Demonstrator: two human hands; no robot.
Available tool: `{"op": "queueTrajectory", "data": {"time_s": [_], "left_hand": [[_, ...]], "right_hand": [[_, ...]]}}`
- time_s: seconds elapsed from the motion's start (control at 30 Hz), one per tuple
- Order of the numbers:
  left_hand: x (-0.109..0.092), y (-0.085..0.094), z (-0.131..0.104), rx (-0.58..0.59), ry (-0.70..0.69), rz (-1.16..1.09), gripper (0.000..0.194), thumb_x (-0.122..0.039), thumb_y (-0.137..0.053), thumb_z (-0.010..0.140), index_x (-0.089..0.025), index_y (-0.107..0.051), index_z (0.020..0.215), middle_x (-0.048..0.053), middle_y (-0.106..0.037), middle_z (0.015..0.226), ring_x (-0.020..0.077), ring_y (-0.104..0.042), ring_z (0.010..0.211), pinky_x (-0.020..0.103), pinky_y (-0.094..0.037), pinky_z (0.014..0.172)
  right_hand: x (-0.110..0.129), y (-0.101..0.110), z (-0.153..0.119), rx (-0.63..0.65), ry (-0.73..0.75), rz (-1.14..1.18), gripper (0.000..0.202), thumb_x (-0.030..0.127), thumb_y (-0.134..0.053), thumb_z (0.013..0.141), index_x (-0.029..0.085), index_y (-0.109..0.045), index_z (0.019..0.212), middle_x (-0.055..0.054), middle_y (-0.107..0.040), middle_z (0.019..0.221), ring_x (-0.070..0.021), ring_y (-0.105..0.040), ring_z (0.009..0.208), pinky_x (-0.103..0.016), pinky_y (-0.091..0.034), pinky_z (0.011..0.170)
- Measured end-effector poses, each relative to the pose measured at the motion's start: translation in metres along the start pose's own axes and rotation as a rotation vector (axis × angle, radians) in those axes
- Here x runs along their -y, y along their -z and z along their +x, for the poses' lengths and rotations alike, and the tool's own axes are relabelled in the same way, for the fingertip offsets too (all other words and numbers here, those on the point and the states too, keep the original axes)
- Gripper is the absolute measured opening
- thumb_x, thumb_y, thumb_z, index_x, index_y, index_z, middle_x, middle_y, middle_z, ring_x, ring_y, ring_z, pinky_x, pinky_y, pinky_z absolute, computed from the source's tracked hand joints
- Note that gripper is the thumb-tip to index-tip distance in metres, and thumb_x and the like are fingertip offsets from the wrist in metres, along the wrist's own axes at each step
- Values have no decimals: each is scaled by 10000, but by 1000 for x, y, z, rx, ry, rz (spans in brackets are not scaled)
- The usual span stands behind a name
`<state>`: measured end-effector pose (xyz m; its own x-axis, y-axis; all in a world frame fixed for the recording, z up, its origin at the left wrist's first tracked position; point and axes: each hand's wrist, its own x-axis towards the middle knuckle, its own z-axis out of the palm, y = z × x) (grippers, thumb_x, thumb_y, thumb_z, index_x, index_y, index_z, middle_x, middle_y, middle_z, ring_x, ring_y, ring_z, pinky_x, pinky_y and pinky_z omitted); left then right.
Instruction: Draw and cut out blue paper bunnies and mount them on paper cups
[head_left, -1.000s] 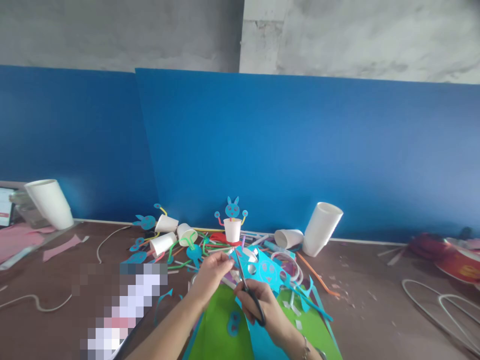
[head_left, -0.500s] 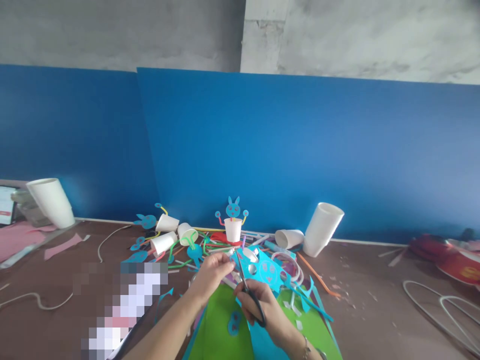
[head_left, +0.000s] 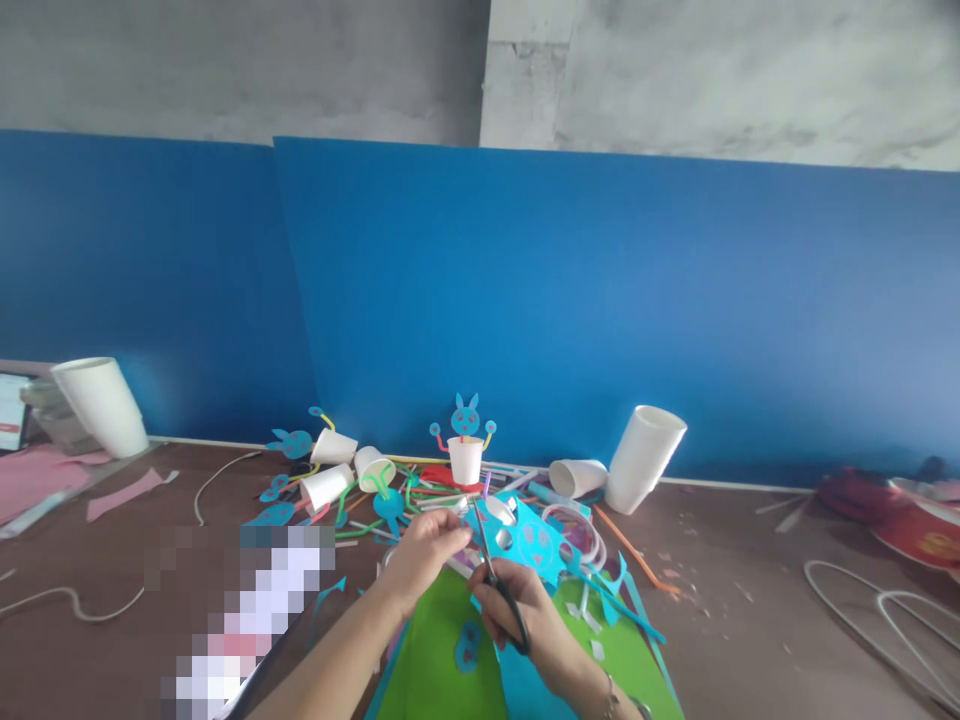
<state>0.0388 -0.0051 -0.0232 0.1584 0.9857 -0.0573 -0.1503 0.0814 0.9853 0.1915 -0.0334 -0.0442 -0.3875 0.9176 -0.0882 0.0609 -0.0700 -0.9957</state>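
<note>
My right hand [head_left: 517, 605] is closed round the black handles of a pair of scissors [head_left: 510, 608], whose blades point up and away. Close to the blade tips, my left hand [head_left: 431, 548] is pinched; what it holds, if anything, is too small to make out. Just beyond the scissors lies a blue paper sheet [head_left: 536, 548] with a drawn face and round holes. Below my hands are green sheets [head_left: 442, 665] with a small blue cut-out face [head_left: 469, 647] on top. A white cup [head_left: 466, 461] with a blue rabbit head and straw arms stands behind.
Decorated cups [head_left: 327, 487] lie on their sides at the left among many coloured straws. Stacked white cups [head_left: 645, 458] stand at the right, others [head_left: 103, 405] at far left. A white cable [head_left: 840, 575] loops over the brown table [head_left: 735, 640].
My left fingertips have shifted very slightly beside the blades. The scissors and my right hand are almost where they were.
</note>
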Motion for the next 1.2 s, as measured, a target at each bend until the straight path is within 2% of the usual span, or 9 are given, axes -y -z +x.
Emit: {"op": "queueTrajectory", "data": {"time_s": [0.17, 0.33, 0.53, 0.63, 1.0, 1.2], "left_hand": [[-1, -1, 0, 17, 5, 2, 228, -350, -676, 606, -178, -529, 575, -51, -502, 507, 100, -422, 505, 232, -294, 535], [0, 1, 0, 20, 0, 9, 218, -334, -674, 615, -178, -527, 576, -55, -492, 503, 96, -406, 500, 231, -287, 532], [7, 4, 4, 51, -6, -8, 196, -323, -676, 639, -161, -566, 629, -17, -576, 585, 123, -484, 569, 245, -333, 584], [8, 5, 4, 47, -8, 5, 190, -318, -670, 643, -161, -564, 632, -24, -562, 581, 118, -474, 563, 242, -325, 577], [-1, 9, 2, 61, 15, 72, 200, -330, -655, 632, -161, -548, 633, -52, -494, 555, 92, -399, 530, 228, -296, 546], [-7, 9, -1, 65, 29, 63, 192, -321, -670, 600, -160, -567, 622, -30, -533, 585, 109, -451, 580, 235, -336, 590]], "right_hand": [[-1, 1, 1, 16, -24, 28, 312, 457, -658, 690, 167, -554, 738, 76, -458, 408, -73, -386, 377, -191, -242, 390], [-1, 1, 1, 2, 2, -10, 283, 439, -625, 732, 169, -545, 699, 88, -421, 377, -58, -325, 354, -194, -233, 387], [-1, 0, 0, -6, -3, -8, 277, 428, -636, 733, 168, -543, 710, 101, -391, 367, -54, -316, 341, -191, -211, 370], [1, 0, 0, -4, 5, -2, 279, 426, -636, 739, 170, -534, 692, 102, -385, 365, -49, -309, 338, -190, -205, 368], [-5, 2, 3, 3, -6, -10, 274, 420, -632, 717, 156, -560, 709, 108, -380, 357, -45, -305, 322, -183, -202, 343], [-7, 3, 3, 17, 7, -23, 242, 387, -633, 726, 156, -569, 691, 106, -379, 359, -44, -307, 320, -182, -211, 342]]}}
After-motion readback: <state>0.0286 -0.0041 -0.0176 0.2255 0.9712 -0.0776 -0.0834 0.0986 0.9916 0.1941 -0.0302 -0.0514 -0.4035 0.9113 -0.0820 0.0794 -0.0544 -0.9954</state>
